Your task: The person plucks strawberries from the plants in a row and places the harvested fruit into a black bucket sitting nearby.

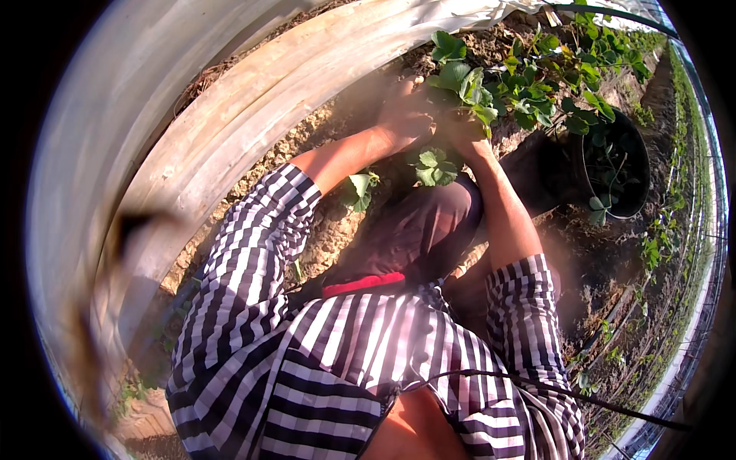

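Note:
My left hand (pixel 405 118) is low at the soil, close to the base of a leafy strawberry plant (pixel 474 92). Beside it, my right hand (pixel 464 131) reaches in under the same plant's leaves. Glare and blur cover the fingers of both, so what they hold or touch cannot be made out. A small strawberry plant (pixel 436 168) stands just below the hands, in front of my knee. Another small plant (pixel 361 190) grows in the dry soil under my left forearm.
A black bucket (pixel 648 167) with cut or pulled greenery in it stands to the right. White plastic sheeting (pixel 276 75) curves along the left. Planted rows (pixel 655 253) run down the right side. A dark cord (pixel 517 376) crosses my shirt.

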A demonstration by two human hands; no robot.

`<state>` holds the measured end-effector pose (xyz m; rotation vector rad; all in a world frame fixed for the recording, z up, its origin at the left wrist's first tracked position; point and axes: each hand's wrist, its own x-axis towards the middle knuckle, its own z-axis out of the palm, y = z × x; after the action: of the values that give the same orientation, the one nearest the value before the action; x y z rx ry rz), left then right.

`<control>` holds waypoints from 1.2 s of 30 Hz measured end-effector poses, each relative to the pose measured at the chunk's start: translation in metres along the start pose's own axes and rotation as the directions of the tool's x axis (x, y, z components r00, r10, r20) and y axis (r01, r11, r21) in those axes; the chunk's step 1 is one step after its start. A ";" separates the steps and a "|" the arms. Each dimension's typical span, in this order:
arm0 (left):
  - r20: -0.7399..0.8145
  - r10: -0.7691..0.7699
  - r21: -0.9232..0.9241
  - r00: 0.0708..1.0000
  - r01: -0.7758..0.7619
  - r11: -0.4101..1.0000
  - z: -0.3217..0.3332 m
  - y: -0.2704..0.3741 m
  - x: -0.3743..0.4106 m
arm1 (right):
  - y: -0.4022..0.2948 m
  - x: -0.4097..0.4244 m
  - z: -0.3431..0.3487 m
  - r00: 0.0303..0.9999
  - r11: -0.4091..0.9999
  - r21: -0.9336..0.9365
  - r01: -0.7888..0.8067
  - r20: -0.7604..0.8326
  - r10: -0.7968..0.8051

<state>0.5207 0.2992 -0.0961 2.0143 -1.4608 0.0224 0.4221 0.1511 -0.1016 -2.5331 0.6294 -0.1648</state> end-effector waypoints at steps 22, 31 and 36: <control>-0.250 0.052 -0.049 0.967 -0.066 0.997 -0.001 0.005 -0.009 | -0.045 -0.020 -0.068 0.927 0.930 0.052 -0.363 -0.076 0.366; -0.433 0.032 0.003 0.901 -0.034 0.999 -0.023 -0.003 0.020 | 0.029 -0.027 -0.056 0.995 0.943 0.322 0.083 -0.078 -0.061; -0.164 -0.084 0.044 0.983 0.092 0.995 -0.101 -0.014 0.022 | -0.039 -0.028 -0.069 0.929 0.517 0.776 -0.362 0.250 0.274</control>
<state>0.5753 0.3335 -0.0147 2.0653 -1.2805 0.1839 0.3968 0.1621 -0.0219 -1.4736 0.7480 -0.1492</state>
